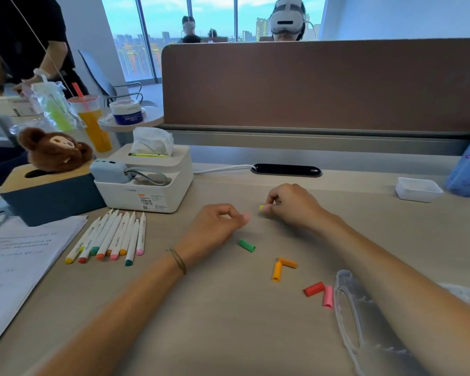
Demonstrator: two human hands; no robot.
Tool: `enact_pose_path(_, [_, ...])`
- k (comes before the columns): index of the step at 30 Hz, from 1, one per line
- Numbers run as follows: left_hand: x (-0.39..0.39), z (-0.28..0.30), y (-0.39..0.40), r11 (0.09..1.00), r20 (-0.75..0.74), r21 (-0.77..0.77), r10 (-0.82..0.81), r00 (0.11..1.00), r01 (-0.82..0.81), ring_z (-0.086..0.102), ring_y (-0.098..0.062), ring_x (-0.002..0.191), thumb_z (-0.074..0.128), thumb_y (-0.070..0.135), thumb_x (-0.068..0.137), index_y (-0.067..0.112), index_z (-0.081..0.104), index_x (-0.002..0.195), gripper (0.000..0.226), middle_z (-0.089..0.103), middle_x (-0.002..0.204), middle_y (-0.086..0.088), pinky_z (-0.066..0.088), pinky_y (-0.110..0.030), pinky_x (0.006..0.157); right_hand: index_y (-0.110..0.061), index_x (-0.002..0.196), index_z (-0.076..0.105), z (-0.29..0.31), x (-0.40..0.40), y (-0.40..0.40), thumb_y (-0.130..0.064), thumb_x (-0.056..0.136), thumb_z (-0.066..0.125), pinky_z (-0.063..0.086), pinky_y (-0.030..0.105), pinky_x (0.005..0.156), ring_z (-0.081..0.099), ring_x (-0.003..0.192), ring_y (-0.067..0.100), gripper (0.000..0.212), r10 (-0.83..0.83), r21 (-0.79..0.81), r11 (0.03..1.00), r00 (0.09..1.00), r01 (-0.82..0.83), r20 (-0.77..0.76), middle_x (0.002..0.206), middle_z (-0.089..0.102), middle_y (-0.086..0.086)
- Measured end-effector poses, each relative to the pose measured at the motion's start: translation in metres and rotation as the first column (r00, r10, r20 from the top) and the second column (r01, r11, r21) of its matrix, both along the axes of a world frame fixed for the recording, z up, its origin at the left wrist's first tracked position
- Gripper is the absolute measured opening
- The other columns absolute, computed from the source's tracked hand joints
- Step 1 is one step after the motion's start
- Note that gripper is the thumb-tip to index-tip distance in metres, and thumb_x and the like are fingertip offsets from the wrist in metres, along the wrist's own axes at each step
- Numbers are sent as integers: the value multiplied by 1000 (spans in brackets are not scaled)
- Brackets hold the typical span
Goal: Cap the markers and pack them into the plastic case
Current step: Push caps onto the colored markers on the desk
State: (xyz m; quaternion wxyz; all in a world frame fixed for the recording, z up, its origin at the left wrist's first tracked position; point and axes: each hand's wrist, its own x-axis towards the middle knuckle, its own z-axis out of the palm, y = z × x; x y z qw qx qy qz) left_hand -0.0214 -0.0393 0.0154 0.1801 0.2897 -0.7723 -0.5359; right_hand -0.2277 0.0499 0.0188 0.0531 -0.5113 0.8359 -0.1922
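White-barrelled markers (111,237) lie uncapped in a fan at your left, beside the tissue box (158,183). Your left hand (217,221) is loosely curled, holding nothing visible. Your right hand (291,204) pinches a yellow cap (261,207). Loose caps (285,267) scatter between; light, hard, likely to roll, so pinch each mid-length. Plastic case (364,316) lies under your right forearm: thin, flexible, probably slippery.
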Motion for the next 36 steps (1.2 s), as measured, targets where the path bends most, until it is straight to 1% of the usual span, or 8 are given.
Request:
enact_pose_path(5, [11,-4,-6,850,257,-460,-150,955,257,48,-5,51,84,52,71,29,64,92,37,59,55,4,36,-19,53,-9,92,64,13,15,16,-27,105,55,26,21,47,34,48,8,24,167,-274,962,789,1,591,54,46,-8])
enact_pose_path(11, [4,-9,-4,658,386,-664,-105,916,355,53,-6,71,68,59,84,32,64,92,29,59,69,10,42,-29,65,-11,100,55,24,19,44,-31,109,40,22,24,47,33,51,12,27,315,-363,898,211,247,925,65,43,4])
enact_pose_path(16, [-7,-2,11,967,-37,-184,-186,982,176,43,-10,48,47,32,105,17,66,86,31,52,57,1,34,-21,45,-12,81,55,32,1,59,-43,103,35,24,21,40,36,50,14,43,414,-355,837,-57,417,909,67,47,6])
enact_pose_path(19, [-14,6,23,896,-274,393,-100,957,206,39,-12,44,35,31,108,10,61,97,35,48,60,-6,23,-18,35,-17,64,46,33,-16,60,-45,103,43,23,20,39,34,47,14,48,260,-272,818,94,507,961,61,49,3])
enact_pose_path(21, [-17,10,29,718,-395,621,-61,917,315,40,-11,45,36,37,106,9,60,95,38,50,65,-7,22,-17,33,-19,64,48,27,-25,59,-36,103,47,24,23,42,35,46,14,43,26,-236,844,403,481,915,59,49,2])
enact_pose_path(25, [-23,12,38,550,-446,754,27,895,359,41,-11,49,39,53,99,11,55,78,50,52,72,-6,21,-16,36,-12,66,52,14,-32,51,-29,104,47,33,30,57,46,57,18,42,-206,-135,958,933,254,296,61,52,2])
enact_pose_path(30, [-24,15,39,600,-317,770,67,946,216,35,-13,49,46,55,95,16,36,57,54,40,60,-3,15,-17,38,-21,76,54,3,-30,39,-64,100,39,43,36,71,56,79,26,51,-168,189,958,954,218,-249,82,58,2])
enact_pose_path(36, [-18,16,42,882,-83,470,4,997,36,39,-13,41,50,38,101,18,35,53,54,38,48,-1,17,-20,36,-21,87,50,-5,-19,39,-54,104,40,36,37,68,48,79,23,39,42,247,968,941,45,-336,89,58,3])
